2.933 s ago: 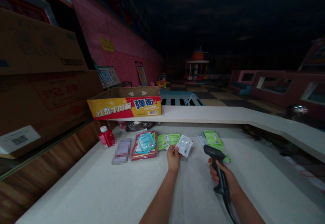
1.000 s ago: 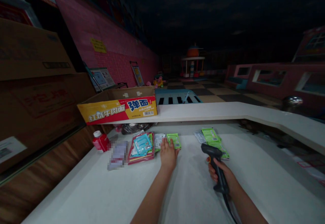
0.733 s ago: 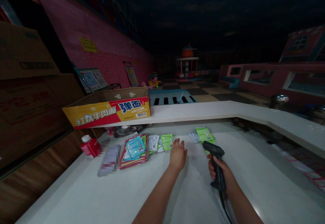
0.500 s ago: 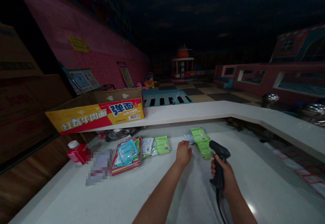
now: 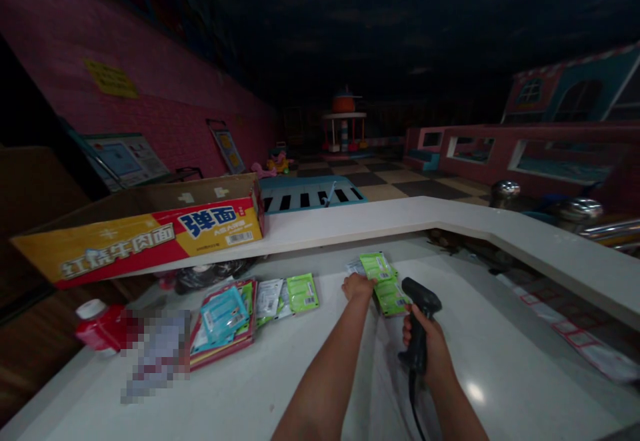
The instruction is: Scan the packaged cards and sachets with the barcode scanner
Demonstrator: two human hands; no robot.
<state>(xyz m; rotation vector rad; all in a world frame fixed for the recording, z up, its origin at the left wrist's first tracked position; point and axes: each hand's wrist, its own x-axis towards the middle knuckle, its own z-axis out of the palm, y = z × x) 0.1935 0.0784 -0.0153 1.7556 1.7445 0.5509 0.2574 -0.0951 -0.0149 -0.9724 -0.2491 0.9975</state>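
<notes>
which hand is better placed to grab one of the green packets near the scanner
Left, most likely: the left hand is at the edge of the green packets, while the right hand is wrapped around the scanner.

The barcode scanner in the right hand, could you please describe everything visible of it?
The barcode scanner is black and plastic-looking, with a wide head, a narrower handle, a flared foot and a cord running down out of frame. The right hand grips the handle, roughly upright, over the white counter, beside the green packets. Whether it touches the counter is unclear.
</notes>
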